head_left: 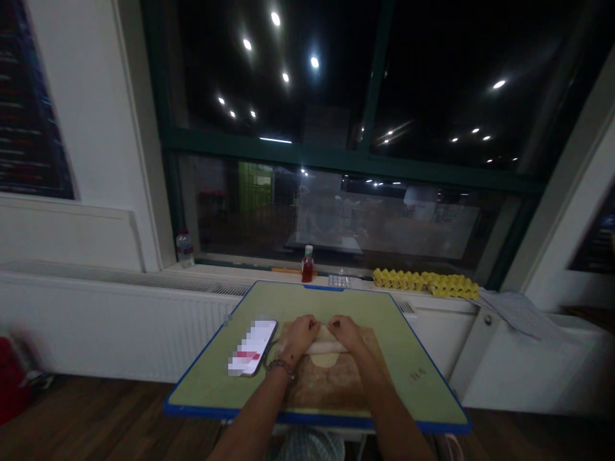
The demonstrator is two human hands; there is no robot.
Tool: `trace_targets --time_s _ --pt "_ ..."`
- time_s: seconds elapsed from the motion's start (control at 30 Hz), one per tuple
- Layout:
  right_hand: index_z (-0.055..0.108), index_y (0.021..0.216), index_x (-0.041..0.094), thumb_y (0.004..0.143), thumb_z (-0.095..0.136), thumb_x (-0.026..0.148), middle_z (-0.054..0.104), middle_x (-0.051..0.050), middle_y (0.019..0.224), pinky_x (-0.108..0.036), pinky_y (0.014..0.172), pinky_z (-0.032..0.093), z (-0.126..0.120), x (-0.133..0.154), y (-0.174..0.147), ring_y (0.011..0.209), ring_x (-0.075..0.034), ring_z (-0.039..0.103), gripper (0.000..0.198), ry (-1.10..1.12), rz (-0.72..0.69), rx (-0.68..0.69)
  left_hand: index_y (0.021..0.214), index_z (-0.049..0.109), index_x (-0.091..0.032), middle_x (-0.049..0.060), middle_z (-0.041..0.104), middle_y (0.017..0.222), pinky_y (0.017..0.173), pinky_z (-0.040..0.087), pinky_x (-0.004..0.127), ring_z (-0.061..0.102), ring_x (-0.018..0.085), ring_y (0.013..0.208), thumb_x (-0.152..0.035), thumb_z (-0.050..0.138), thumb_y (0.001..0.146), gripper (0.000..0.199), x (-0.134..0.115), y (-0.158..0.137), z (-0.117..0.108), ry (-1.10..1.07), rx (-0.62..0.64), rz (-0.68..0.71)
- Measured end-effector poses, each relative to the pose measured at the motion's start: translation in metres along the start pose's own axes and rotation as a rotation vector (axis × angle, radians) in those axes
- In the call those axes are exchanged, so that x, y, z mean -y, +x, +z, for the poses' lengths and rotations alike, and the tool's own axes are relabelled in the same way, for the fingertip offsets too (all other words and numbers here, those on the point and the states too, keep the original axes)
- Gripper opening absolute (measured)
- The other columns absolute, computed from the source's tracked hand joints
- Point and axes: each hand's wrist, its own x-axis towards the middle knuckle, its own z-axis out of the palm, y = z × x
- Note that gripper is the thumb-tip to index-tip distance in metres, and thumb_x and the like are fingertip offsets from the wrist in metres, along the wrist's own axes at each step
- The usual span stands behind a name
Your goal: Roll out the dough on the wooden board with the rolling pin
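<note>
On a brown board (317,389) lies a flat pale sheet of dough (325,360), with a light rolling pin (327,347) across it. My left hand (302,334) has its fingers curled in a pinch at the far left edge of the dough. Opposite it, my right hand (344,331) pinches the far right edge, a small gap apart from the left. The rolling pin runs between my two wrists, its ends hidden by them. Fine detail at the fingertips is small and slightly blurred.
Left of the board, a lit phone (253,347) lies on the green blue-edged table (413,384). Behind, the window sill holds a bottle of red liquid (307,266), a clear bottle (184,248) and yellow egg cartons (425,282). A white radiator (96,326) stands beyond the table.
</note>
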Motion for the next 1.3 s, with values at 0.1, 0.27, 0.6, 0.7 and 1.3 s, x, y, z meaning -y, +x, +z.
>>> trace_targets --time_s 0.1,0.27,0.6,0.7,1.3 --pt "0.075 0.086 0.020 0.077 0.058 0.024 0.074 -0.005 0.089 -0.026 0.074 0.048 -0.001 0.000 0.000 0.080 -0.017 0.066 0.020 0.011 0.002 0.000 0.088 0.071 -0.020 0.006 0.074 0.091 0.070 0.037 0.026 0.065 0.018 0.086 -0.033 0.050 0.090 0.026 -0.003 -0.001 -0.003 0.017 0.015 -0.004" --pt "0.076 0.080 0.022 0.077 0.062 0.029 0.075 -0.005 0.085 -0.026 0.078 0.047 0.000 0.000 0.002 0.083 -0.019 0.065 0.016 -0.032 0.026 -0.017 0.090 0.069 -0.019 0.005 0.073 0.093 0.071 0.037 0.025 0.064 0.016 0.086 -0.028 0.048 0.092 0.023 0.001 0.003 0.004 -0.022 0.003 0.054" --pt "0.074 0.084 0.017 0.083 0.055 0.022 0.073 -0.007 0.091 -0.024 0.076 0.045 0.007 -0.008 0.002 0.081 -0.017 0.063 0.020 -0.093 -0.013 -0.021 0.084 0.065 -0.018 0.004 0.071 0.088 0.069 0.035 0.024 0.060 0.015 0.080 -0.024 0.048 0.092 0.020 0.010 0.010 0.013 -0.057 -0.003 0.128" --pt "0.074 0.083 0.016 0.084 0.055 0.023 0.073 -0.008 0.090 -0.024 0.075 0.044 0.006 -0.009 0.002 0.080 -0.017 0.063 0.020 -0.093 -0.024 -0.027 0.084 0.065 -0.018 0.004 0.071 0.087 0.068 0.035 0.024 0.060 0.015 0.080 -0.026 0.048 0.093 0.021 0.010 0.009 0.013 -0.058 -0.013 0.131" --pt "0.075 0.091 0.020 0.090 0.050 0.034 0.074 -0.007 0.097 -0.023 0.073 0.043 -0.010 0.017 -0.010 0.083 -0.016 0.065 0.028 -0.201 0.046 -0.022 0.092 0.066 -0.019 0.005 0.072 0.098 0.076 0.037 0.024 0.063 0.016 0.091 -0.025 0.045 0.094 0.021 0.002 0.004 0.004 0.023 0.035 0.058"
